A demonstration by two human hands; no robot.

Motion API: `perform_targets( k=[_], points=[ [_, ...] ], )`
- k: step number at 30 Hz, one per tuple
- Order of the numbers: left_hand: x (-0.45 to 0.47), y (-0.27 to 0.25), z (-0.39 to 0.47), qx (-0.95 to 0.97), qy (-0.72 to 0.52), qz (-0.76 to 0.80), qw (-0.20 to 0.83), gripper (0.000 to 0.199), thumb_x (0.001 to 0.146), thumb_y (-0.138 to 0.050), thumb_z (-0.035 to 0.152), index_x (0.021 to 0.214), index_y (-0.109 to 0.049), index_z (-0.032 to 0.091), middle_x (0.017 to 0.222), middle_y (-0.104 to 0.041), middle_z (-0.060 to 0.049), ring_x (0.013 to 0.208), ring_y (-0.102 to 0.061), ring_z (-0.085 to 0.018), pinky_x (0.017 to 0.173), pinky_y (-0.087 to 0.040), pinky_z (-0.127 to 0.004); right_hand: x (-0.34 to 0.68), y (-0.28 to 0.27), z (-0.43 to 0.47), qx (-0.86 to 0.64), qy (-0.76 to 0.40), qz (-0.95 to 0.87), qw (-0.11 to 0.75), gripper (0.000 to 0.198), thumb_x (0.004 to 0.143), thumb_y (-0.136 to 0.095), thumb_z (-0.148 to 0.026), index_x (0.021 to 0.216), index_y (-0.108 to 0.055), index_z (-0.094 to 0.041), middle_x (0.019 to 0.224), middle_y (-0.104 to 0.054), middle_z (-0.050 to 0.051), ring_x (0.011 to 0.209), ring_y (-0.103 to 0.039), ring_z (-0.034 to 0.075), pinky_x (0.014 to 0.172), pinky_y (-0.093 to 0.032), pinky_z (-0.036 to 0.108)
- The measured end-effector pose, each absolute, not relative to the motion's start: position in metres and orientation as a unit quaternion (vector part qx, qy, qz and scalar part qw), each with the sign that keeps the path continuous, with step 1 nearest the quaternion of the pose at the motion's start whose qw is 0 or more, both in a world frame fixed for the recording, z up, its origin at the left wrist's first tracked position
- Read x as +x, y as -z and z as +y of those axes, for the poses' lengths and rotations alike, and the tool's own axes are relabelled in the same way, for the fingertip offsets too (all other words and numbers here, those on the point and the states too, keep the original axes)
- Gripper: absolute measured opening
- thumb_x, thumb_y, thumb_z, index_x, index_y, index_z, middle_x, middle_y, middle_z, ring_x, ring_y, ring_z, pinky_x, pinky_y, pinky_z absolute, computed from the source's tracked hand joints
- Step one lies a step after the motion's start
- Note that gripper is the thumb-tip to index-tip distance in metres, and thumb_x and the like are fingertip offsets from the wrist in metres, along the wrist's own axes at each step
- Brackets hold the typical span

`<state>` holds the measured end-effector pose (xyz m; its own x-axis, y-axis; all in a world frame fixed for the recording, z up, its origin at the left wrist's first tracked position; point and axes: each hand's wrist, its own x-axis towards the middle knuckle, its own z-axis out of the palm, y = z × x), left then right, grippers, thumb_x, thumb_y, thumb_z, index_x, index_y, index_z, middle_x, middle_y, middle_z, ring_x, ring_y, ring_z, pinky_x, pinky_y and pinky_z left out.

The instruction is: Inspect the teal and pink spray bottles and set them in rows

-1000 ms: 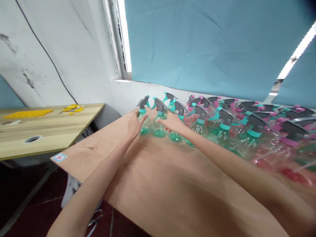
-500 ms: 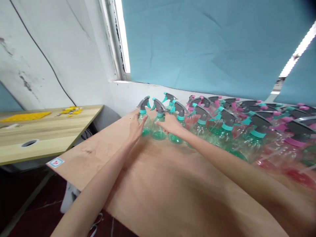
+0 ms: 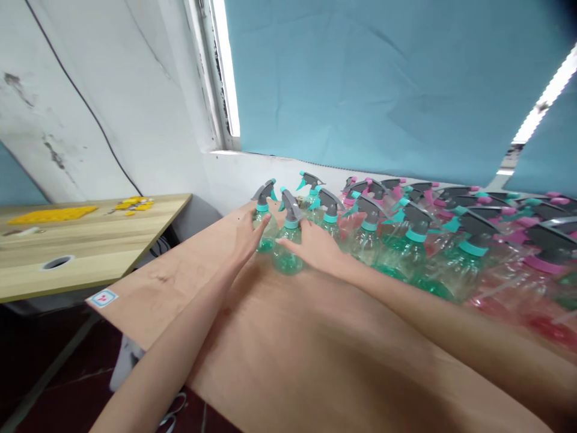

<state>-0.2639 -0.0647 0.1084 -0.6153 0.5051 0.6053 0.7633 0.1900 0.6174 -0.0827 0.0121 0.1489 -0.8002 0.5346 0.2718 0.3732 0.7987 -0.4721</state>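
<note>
The second bottle stands at the left of the right hand, the nearer one, its long axis roughly upright. That hand grasps it, thumb across the near side. The left hand half-curls at the leftmost bottle, beside it; whether it grips, I cannot tell.

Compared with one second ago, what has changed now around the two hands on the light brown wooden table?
The right hand has drawn the translucent green plastic spray bottle with the grey-and-turquoise head, between the hands, nearer to the person, forward of its neighbours. The left hand stays at the leftmost translucent green spray bottle, which looks unmoved.
</note>
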Motion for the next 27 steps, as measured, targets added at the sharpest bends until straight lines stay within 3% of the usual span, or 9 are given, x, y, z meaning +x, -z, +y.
perform_targets(
  k=[6, 9, 13, 17, 19, 22, 24, 27],
  points=[
    [-0.262, -0.106, -0.063, -0.404, 0.512, -0.745, 0.142, 0.034, 0.093, -0.060, 0.031, 0.123, -0.056, 0.017, 0.124, -0.060, -0.010, 0.104, -0.063, -0.025, 0.086, -0.054, -0.046, -0.041, -0.149, -0.005, -0.254, -0.201, -0.930, 0.175, 0.067, 0.082, -0.056, -0.061, 0.123, -0.047, -0.009, 0.083, -0.069, 0.013, 0.079, -0.068, 0.035, 0.061, -0.048, 0.039],
    [-0.264, -0.114, -0.064, -0.374, 0.544, -0.734, 0.163, 0.036, 0.093, -0.060, 0.033, 0.124, -0.056, 0.016, 0.125, -0.059, -0.011, 0.107, -0.061, -0.026, 0.090, -0.052, -0.048, -0.016, -0.146, -0.006, -0.241, -0.195, -0.934, 0.176, 0.058, 0.082, -0.057, -0.059, 0.120, -0.051, -0.016, 0.094, -0.069, 0.012, 0.085, -0.068, 0.033, 0.067, -0.049, 0.040],
    [-0.256, -0.141, -0.073, -0.335, 0.598, -0.693, 0.222, 0.042, 0.096, -0.048, 0.041, 0.126, -0.051, 0.012, 0.128, -0.056, -0.017, 0.122, -0.052, -0.029, 0.107, -0.037, -0.049, 0.019, -0.137, -0.004, -0.231, -0.167, -0.939, 0.192, 0.060, 0.081, -0.053, -0.069, 0.114, -0.058, -0.019, 0.109, -0.064, 0.013, 0.092, -0.066, 0.034, 0.073, -0.051, 0.044],
    [-0.214, -0.167, -0.079, -0.372, 0.634, -0.640, 0.224, 0.035, 0.097, -0.038, 0.043, 0.120, -0.050, 0.019, 0.122, -0.057, -0.012, 0.118, -0.053, -0.027, 0.101, -0.042, -0.044, 0.049, -0.133, -0.002, -0.249, -0.164, -0.933, 0.202, 0.068, 0.076, -0.054, -0.077, 0.112, -0.060, -0.020, 0.105, -0.066, 0.014, 0.094, -0.064, 0.036, 0.074, -0.051, 0.049],
    [-0.178, -0.169, -0.078, -0.449, 0.625, -0.618, 0.162, 0.031, 0.095, -0.041, 0.044, 0.112, -0.054, 0.022, 0.113, -0.062, -0.009, 0.109, -0.058, -0.027, 0.094, -0.047, -0.043, 0.061, -0.132, -0.002, -0.253, -0.186, -0.925, 0.212, 0.068, 0.073, -0.059, -0.075, 0.115, -0.059, -0.021, 0.106, -0.067, 0.013, 0.098, -0.063, 0.037, 0.077, -0.051, 0.050],
    [-0.121, -0.158, -0.075, -0.581, 0.559, -0.591, 0.023, 0.029, 0.085, -0.059, 0.041, 0.107, -0.061, 0.022, 0.105, -0.069, -0.007, 0.101, -0.064, -0.026, 0.089, -0.051, -0.041, 0.076, -0.133, -0.001, -0.239, -0.259, -0.912, 0.211, 0.066, 0.075, -0.065, -0.068, 0.123, -0.055, -0.024, 0.108, -0.067, 0.012, 0.097, -0.065, 0.034, 0.078, -0.052, 0.047],
    [-0.089, -0.146, -0.070, -0.630, 0.522, -0.572, -0.057, 0.044, 0.082, -0.064, 0.043, 0.122, -0.057, 0.024, 0.121, -0.067, -0.008, 0.112, -0.062, -0.028, 0.093, -0.051, -0.043, 0.085, -0.133, 0.001, -0.226, -0.295, -0.904, 0.210, 0.065, 0.076, -0.068, -0.063, 0.127, -0.052, -0.026, 0.111, -0.067, 0.010, 0.096, -0.066, 0.031, 0.078, -0.052, 0.046],
    [-0.062, -0.131, -0.061, -0.635, 0.509, -0.531, -0.236, 0.054, 0.089, -0.055, 0.051, 0.136, -0.045, 0.028, 0.133, -0.059, -0.010, 0.122, -0.055, -0.031, 0.101, -0.045, -0.049, 0.101, -0.132, 0.005, -0.230, -0.296, -0.903, 0.211, 0.061, 0.076, -0.068, -0.061, 0.124, -0.054, -0.026, 0.112, -0.068, 0.009, 0.096, -0.067, 0.031, 0.079, -0.052, 0.045]
  ],
)
